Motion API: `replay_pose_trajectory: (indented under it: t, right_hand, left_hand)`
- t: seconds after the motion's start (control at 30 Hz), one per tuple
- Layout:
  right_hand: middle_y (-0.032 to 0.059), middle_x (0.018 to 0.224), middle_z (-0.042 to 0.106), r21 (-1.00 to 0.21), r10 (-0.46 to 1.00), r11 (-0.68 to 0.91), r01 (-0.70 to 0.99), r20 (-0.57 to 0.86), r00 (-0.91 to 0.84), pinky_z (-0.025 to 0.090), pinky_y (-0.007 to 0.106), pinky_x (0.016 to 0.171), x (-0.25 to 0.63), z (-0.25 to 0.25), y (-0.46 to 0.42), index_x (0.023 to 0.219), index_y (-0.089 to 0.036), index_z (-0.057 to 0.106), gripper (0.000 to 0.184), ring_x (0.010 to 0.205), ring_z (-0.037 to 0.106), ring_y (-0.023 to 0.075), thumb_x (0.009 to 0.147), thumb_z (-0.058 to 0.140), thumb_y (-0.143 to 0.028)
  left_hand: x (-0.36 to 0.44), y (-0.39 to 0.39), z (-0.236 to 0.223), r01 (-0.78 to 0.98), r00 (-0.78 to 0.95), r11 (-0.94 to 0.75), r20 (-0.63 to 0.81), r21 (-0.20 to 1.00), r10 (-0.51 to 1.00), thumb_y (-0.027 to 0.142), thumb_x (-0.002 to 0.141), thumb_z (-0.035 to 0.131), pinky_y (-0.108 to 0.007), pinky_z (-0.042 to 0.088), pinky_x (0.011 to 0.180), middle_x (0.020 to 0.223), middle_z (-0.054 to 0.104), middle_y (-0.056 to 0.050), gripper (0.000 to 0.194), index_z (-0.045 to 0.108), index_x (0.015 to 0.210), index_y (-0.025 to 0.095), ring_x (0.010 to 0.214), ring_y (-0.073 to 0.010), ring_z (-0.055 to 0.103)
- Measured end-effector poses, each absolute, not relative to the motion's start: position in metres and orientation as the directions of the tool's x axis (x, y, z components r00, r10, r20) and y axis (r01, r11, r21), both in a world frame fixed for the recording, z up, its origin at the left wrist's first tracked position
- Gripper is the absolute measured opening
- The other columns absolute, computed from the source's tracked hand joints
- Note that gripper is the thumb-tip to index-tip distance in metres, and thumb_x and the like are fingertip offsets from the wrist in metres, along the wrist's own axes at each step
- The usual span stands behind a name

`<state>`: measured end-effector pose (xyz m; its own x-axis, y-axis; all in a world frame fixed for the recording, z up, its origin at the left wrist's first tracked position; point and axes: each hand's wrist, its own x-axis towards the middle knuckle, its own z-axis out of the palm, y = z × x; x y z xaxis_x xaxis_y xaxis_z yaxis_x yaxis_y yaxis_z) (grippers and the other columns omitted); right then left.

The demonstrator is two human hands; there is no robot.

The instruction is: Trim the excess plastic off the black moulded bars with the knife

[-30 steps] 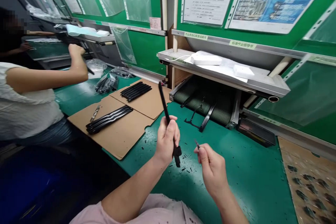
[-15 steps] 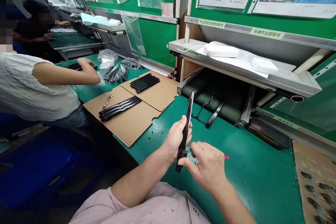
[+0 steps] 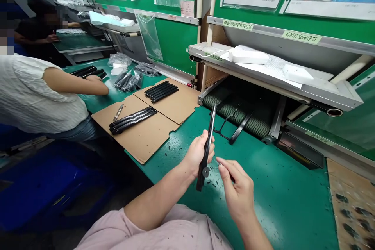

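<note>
My left hand (image 3: pixel 199 154) is closed around a long, glossy black plastic strip (image 3: pixel 211 131), held tilted above the green table. Near the strip's lower end a small round black tab (image 3: pixel 206 172) with a hole shows on its side. Just right of the tab, apart from the strip, is my right hand (image 3: pixel 238 185). Its thumb and index finger are pinched together, and what they hold, if anything, is too small to name. Beyond my hands, another curved black strip (image 3: pixel 241 128) and a thin black frame (image 3: pixel 224 131) lie at the conveyor's near end.
Black strips (image 3: pixel 133 120) and a knife (image 3: pixel 118 113) lie on cardboard (image 3: pixel 140 140) at left; more strips (image 3: pixel 161 91) lie behind. A co-worker's arm (image 3: pixel 73 82) is farther left. A conveyor (image 3: pixel 258 105) runs under a shelf (image 3: pixel 322 90). Black scraps dot the green table (image 3: pixel 281 191).
My right hand has drawn back from the strip to the right, its fingers now pinched. The round tab has come into sight. The co-worker's hand has moved lower onto black strips.
</note>
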<state>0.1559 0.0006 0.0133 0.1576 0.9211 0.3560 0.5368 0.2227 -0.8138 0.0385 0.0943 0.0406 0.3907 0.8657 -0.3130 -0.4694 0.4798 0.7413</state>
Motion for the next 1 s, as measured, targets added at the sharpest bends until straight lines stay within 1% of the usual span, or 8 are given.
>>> replay_pose_trajectory:
  t: [0.07, 0.13, 0.3, 0.4, 0.6, 0.8, 0.93, 1.0]
  right_hand:
    - [0.0054, 0.091, 0.068, -0.812, 0.885, 0.268, 0.519, 0.42, 0.201, 0.053, 0.027, 0.064, 0.151, 0.006, -0.007, 0.105, -0.022, 0.071, 0.02, 0.076, 0.064, 0.0163, 0.092, 0.059, -0.031]
    - [0.0055, 0.09, 0.069, -0.774, 0.845, 0.297, 0.559, 0.485, 0.223, 0.054, 0.028, 0.065, 0.148, 0.001, -0.011, 0.104, -0.021, 0.072, 0.018, 0.076, 0.064, 0.0169, 0.089, 0.064, -0.027]
    - [0.0068, 0.092, 0.07, -0.632, 0.77, 0.314, 0.708, 0.606, 0.2, 0.053, 0.032, 0.069, 0.15, 0.001, -0.004, 0.107, -0.021, 0.071, 0.019, 0.082, 0.064, 0.0192, 0.088, 0.065, -0.023]
    - [0.0069, 0.091, 0.07, -0.592, 0.726, 0.31, 0.744, 0.653, 0.216, 0.053, 0.032, 0.068, 0.153, 0.008, 0.009, 0.105, -0.022, 0.071, 0.018, 0.082, 0.064, 0.0195, 0.09, 0.063, -0.024]
    - [0.0065, 0.09, 0.071, -0.584, 0.647, 0.33, 0.742, 0.712, 0.273, 0.055, 0.031, 0.069, 0.166, 0.034, 0.043, 0.103, -0.02, 0.072, 0.017, 0.083, 0.064, 0.0192, 0.09, 0.063, -0.026]
    - [0.0079, 0.091, 0.072, -0.594, 0.587, 0.309, 0.743, 0.734, 0.342, 0.055, 0.034, 0.073, 0.191, 0.06, 0.071, 0.101, -0.019, 0.073, 0.02, 0.084, 0.065, 0.0204, 0.09, 0.062, -0.031]
    - [0.0094, 0.095, 0.071, -0.658, 0.541, 0.226, 0.718, 0.698, 0.469, 0.052, 0.036, 0.08, 0.214, 0.07, 0.086, 0.1, -0.017, 0.074, 0.027, 0.088, 0.065, 0.0223, 0.088, 0.063, -0.039]
    - [0.0094, 0.091, 0.07, -0.701, 0.556, 0.171, 0.692, 0.649, 0.519, 0.051, 0.033, 0.071, 0.224, 0.073, 0.088, 0.097, -0.017, 0.074, 0.032, 0.08, 0.064, 0.0211, 0.091, 0.057, -0.043]
  left_hand:
    - [0.04, 0.095, 0.038, -0.468, 0.387, 0.484, -0.321, 0.739, 0.864, 0.071, 0.081, 0.05, -0.016, 0.014, 0.033, 0.042, 0.023, 0.013, 0.051, 0.047, 0.078, 0.02, 0.032, -0.0043, 0.018]
    - [0.041, 0.094, 0.036, -0.465, 0.398, 0.488, -0.318, 0.739, 0.861, 0.071, 0.081, 0.05, -0.016, 0.012, 0.033, 0.042, 0.022, 0.013, 0.051, 0.046, 0.078, 0.02, 0.032, -0.0041, 0.017]
    - [0.042, 0.091, 0.039, -0.431, 0.426, 0.475, -0.292, 0.767, 0.857, 0.069, 0.082, 0.05, -0.017, 0.013, 0.034, 0.044, 0.022, 0.012, 0.05, 0.044, 0.075, 0.02, 0.033, -0.004, 0.017]
    - [0.04, 0.087, 0.041, -0.396, 0.442, 0.451, -0.265, 0.8, 0.857, 0.068, 0.083, 0.049, -0.017, 0.015, 0.035, 0.045, 0.024, 0.012, 0.049, 0.043, 0.073, 0.02, 0.034, -0.0041, 0.018]
    - [0.037, 0.078, 0.049, -0.341, 0.493, 0.47, -0.27, 0.814, 0.827, 0.065, 0.084, 0.052, -0.017, 0.016, 0.037, 0.047, 0.025, 0.012, 0.046, 0.041, 0.074, 0.021, 0.037, -0.0042, 0.015]
    - [0.03, 0.07, 0.053, -0.257, 0.531, 0.467, -0.28, 0.846, 0.8, 0.064, 0.081, 0.056, -0.019, 0.022, 0.038, 0.05, 0.03, 0.008, 0.043, 0.049, 0.077, 0.022, 0.04, -0.0072, 0.026]
    - [0.023, 0.068, 0.046, -0.198, 0.595, 0.442, -0.251, 0.875, 0.764, 0.065, 0.08, 0.057, -0.021, 0.023, 0.038, 0.051, 0.03, 0.007, 0.043, 0.05, 0.075, 0.023, 0.041, -0.0087, 0.026]
    - [0.019, 0.069, 0.047, -0.146, 0.642, 0.386, -0.209, 0.911, 0.737, 0.063, 0.082, 0.056, -0.023, 0.026, 0.041, 0.053, 0.03, 0.006, 0.04, 0.05, 0.076, 0.024, 0.044, -0.0097, 0.025]
